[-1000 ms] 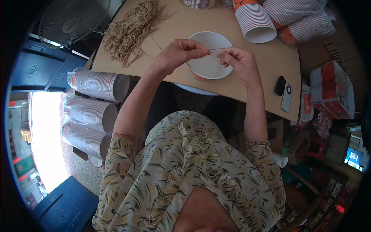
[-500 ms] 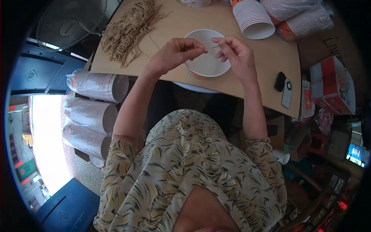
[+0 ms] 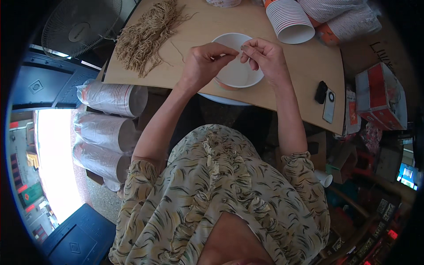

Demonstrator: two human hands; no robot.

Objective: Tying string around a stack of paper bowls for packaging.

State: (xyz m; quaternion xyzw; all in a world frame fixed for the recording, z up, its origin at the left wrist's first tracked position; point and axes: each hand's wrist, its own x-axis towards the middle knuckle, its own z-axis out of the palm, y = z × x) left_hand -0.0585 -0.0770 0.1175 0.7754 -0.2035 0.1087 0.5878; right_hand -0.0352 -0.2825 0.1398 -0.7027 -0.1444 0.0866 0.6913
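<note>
Over a white paper bucket on the table, my two hands nearly meet. Thumb and fingers of my left hand are pinched together at the bucket's left side. My right hand pinches just above the bucket's right part, its fingertips close to the left ones. Between them is a thin strand, hardly visible now. To the left lies a loose heap of tan, stringy strands; one stray strand runs from it toward my left hand.
Stacked paper buckets lie at the back right, some in plastic. Wrapped bucket stacks stand left of the table. A black object and a phone-like slab rest near the right edge. A fan stands far left.
My fingertips have come closer together, the left hand shifting slightly right and the right hand slightly left. The strand stretched between them earlier is now hard to see.
</note>
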